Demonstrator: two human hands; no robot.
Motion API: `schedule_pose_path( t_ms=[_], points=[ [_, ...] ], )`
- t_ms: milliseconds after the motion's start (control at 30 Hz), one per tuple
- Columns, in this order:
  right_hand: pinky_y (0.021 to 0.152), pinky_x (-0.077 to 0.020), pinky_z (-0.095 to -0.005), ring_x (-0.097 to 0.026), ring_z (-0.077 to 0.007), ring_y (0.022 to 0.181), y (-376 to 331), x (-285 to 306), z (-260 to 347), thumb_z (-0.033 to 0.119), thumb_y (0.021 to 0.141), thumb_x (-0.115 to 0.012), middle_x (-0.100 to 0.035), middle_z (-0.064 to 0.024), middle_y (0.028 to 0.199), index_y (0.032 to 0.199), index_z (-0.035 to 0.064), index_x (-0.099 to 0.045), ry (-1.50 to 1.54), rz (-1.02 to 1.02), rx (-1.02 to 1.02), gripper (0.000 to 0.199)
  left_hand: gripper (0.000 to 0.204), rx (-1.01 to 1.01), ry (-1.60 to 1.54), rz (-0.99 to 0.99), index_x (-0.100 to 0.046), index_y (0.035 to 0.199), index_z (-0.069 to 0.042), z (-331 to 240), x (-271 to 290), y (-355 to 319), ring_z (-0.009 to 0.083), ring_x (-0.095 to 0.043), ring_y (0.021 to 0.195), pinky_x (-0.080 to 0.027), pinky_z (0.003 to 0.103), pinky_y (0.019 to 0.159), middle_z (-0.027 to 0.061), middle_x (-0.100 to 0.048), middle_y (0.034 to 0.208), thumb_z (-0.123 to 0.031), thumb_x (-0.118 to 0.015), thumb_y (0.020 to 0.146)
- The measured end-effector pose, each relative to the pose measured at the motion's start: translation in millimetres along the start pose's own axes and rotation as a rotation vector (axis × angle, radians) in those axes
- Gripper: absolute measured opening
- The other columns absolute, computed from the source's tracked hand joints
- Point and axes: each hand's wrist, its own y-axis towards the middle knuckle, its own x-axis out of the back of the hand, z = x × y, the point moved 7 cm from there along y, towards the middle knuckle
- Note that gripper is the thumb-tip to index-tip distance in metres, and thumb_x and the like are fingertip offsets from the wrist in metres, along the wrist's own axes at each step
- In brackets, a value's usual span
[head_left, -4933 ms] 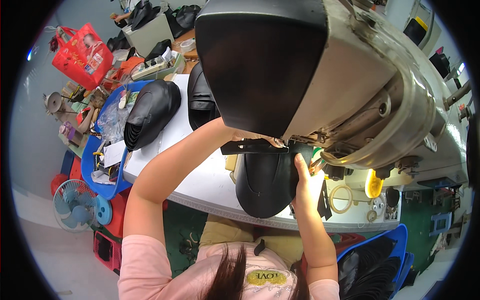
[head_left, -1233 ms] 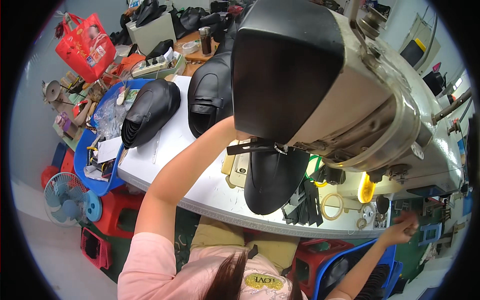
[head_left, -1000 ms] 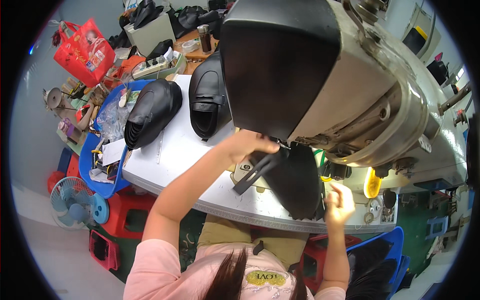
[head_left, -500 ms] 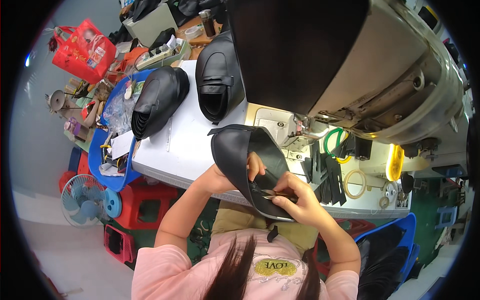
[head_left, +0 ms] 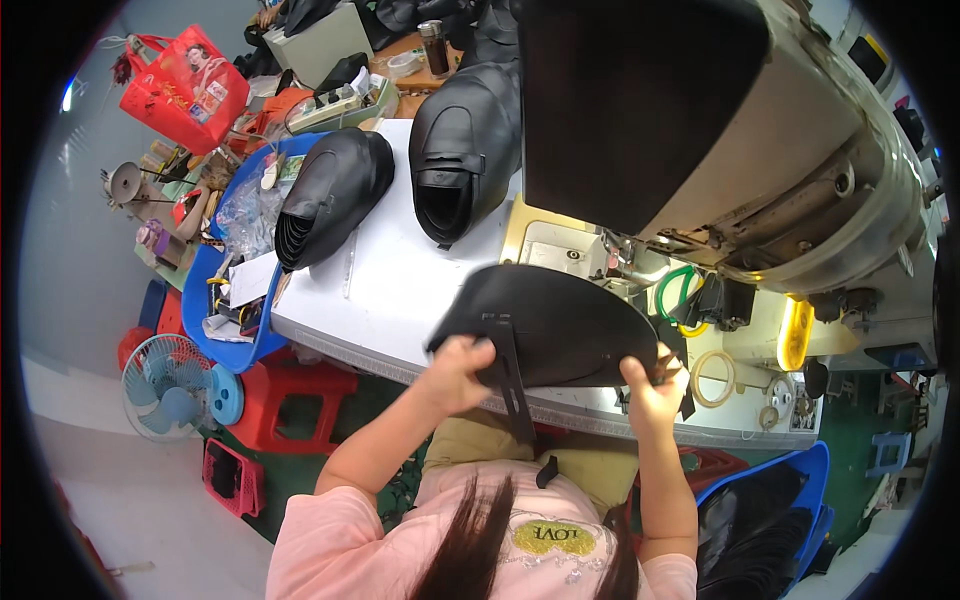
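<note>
A head-worn fisheye view faced down onto the table [head_left: 385, 285].
The left hand [head_left: 458, 375] and right hand [head_left: 654, 392] appeared close, near the centre; the pink shirt [head_left: 335, 550] crossed the lower edge, the machine [head_left: 640, 100] loomed large at upper right.

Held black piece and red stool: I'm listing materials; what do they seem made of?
Black piece: leather or imitation leather, unclear which; smooth, nearly matt, thin-edged like hide. Red stool: likely moulded plastic; smooth, evenly coloured, with an opening in its side.
</note>
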Motion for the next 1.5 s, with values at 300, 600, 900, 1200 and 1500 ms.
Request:
schedule_pose_path(
  t_ms=[300,600,900,1200,1500],
  points=[
    [0.057,-0.0362,-0.0229,-0.041,-0.0122,0.057,9.7,-4.9,23.7,0.0,0.079,-0.06,-0.048,-0.0058,0.081,0.09,-0.0024,-0.055,-0.446,-0.164,0.454,0.012,0.041,-0.056,0.412,-0.034,-0.041,0.128,0.001,63.7,-5.1,-34.6,0.0166,-0.048,0.112,-0.039,0.03,0.096,0.0093,-0.051,0.123,-0.023,-0.044,0.096],
    [0.055,-0.0373,-0.0178,-0.05,-0.0045,0.062,-30.1,-44.1,-6.6,-0.002,0.08,-0.062,-0.056,-0.0028,0.071,0.076,-0.0011,-0.055,-0.098,0.194,-0.095,0.009,0.034,-0.32,0.139,-0.061,-0.043,0.124,-0.001,40.0,-44.6,-25.1,0.0202,-0.053,0.109,-0.044,0.035,0.095,0.0119,-0.053,0.118,-0.02,-0.038,0.097],
    [0.047,-0.0302,-0.0192,-0.04,-0.003,0.052,-42.7,-41.2,8.0,0.001,0.08,-0.065,-0.049,0.0023,0.059,0.067,0.0004,-0.054,-0.231,0.052,0.098,0.017,0.04,-0.331,0.17,-0.056,-0.039,0.127,-0.009,45.9,-45.6,-27.1,0.0221,-0.053,0.107,-0.042,0.039,0.092,0.0083,-0.052,0.117,-0.032,-0.045,0.094],
    [0.046,-0.028,-0.019,-0.037,-0.0018,0.051,-37.7,-37.2,-7.2,-0.001,0.079,-0.065,-0.046,0.0035,0.056,0.064,0.0018,-0.05,-0.162,0.054,-0.107,0.021,0.037,-0.324,0.164,-0.085,-0.04,0.127,-0.008,50.1,-43.6,-24.3,0.0217,-0.054,0.106,-0.044,0.038,0.091,0.0091,-0.054,0.116,-0.022,-0.048,0.094],
    [0.065,-0.0432,-0.0203,-0.053,-0.0081,0.075,-30.5,-26.4,0.7,0.013,0.064,-0.081,-0.057,-0.0013,0.084,0.112,-0.0021,-0.05,-0.154,-0.12,-0.048,0.059,0.036,-0.258,0.089,-0.186,-0.043,0.125,-0.005,46.3,-42.6,-24.6,0.0177,-0.058,0.098,-0.05,0.033,0.083,0.0074,-0.055,0.113,-0.013,-0.052,0.091]
  ],
)
